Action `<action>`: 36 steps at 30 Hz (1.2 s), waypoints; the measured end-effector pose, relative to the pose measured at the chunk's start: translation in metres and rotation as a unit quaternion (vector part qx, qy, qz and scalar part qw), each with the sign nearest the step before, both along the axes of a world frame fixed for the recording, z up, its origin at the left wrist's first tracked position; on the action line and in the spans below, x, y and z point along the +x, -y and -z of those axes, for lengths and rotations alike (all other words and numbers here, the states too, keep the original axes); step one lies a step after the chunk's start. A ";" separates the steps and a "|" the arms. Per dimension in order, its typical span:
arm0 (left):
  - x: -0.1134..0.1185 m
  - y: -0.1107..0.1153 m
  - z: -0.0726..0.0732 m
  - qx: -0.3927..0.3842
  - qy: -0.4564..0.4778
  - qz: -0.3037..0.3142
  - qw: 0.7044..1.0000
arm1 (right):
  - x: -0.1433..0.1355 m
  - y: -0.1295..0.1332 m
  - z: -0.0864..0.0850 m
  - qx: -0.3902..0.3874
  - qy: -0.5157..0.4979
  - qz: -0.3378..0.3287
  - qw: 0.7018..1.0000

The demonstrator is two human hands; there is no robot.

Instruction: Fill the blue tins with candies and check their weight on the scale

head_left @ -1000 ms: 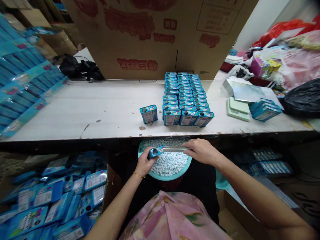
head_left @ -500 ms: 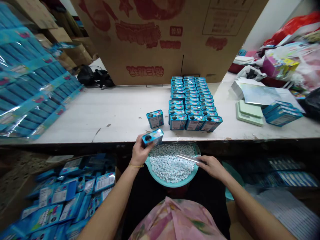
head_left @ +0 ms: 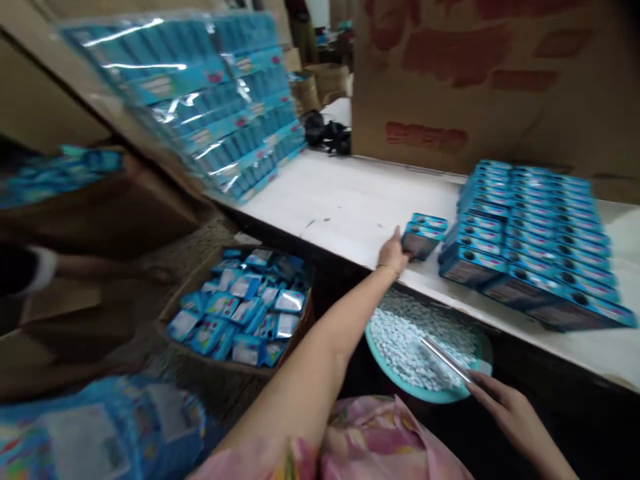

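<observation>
My left hand point(head_left: 393, 253) is stretched out to the table's front edge, its fingers closed on a small blue box point(head_left: 419, 244). That box stands upright right against another blue box point(head_left: 431, 221) behind it. My right hand point(head_left: 505, 403) grips a slim silver metal scoop point(head_left: 445, 359), its tip over small pale blue and white pellets point(head_left: 417, 353). These pellets fill a turquoise basin point(head_left: 395, 383) below the table edge. Right of my left hand, several rows of matching blue boxes point(head_left: 530, 247) stand tightly packed.
A carton point(head_left: 303, 317) of flat blue packs sits on the floor. Plastic-wrapped trays of blue boxes point(head_left: 200, 100) lean at the left. A large cardboard carton point(head_left: 480, 100) stands behind the table point(head_left: 330, 200). Another person's arm point(head_left: 90, 267) shows at far left.
My left hand has carried the blue box from above the basin onto the table, against the single box there. The view has swung left. My right hand still holds the scoop over the basin.
</observation>
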State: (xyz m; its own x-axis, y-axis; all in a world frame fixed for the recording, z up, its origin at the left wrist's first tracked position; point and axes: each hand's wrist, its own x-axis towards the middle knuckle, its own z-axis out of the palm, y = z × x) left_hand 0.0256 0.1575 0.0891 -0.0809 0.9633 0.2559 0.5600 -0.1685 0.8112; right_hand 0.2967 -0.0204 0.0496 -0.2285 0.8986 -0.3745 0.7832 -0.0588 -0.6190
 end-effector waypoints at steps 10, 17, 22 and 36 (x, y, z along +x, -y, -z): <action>-0.208 0.144 0.077 -0.187 -0.096 -0.300 0.931 | -0.011 -0.002 0.012 -0.017 0.007 0.037 0.999; -0.258 0.163 0.165 -0.310 -0.127 -0.184 0.924 | -0.024 0.013 0.008 -0.034 -0.002 0.069 0.997; -0.265 0.170 0.174 -0.333 -0.149 -0.170 0.915 | -0.031 0.017 0.002 -0.016 0.003 0.078 0.997; -0.145 0.195 0.046 -0.275 0.662 -0.048 0.695 | -0.009 0.005 -0.014 0.023 -0.014 0.047 0.999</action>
